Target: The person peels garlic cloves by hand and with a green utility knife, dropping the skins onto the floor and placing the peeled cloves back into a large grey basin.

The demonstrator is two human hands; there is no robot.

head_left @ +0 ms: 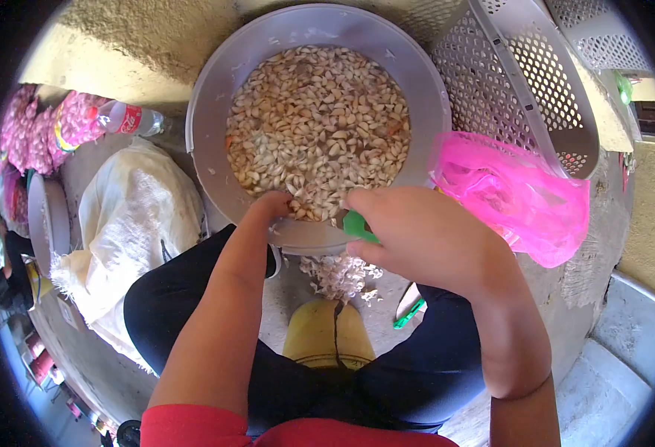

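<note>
Two dark-trousered legs (171,298) flank a yellow container (327,331); past it lie pale peelings (340,274), with a green tool (409,314) to their right. Your right hand (409,231) is over the near rim of the grey tub (202,149), its fingers wrapped round a green handle (357,226) that slants from upper left to lower right; the working end is unclear. Your left hand (274,203) is at the near-left edge of the garlic cloves (312,112), its fingers too hidden to tell whether they grasp one. The cloves spread across the tub's middle, straight ahead of both hands, neither clearly nearer. Beyond, a pink bag (491,194) lies beside grey crates (521,82).
</note>
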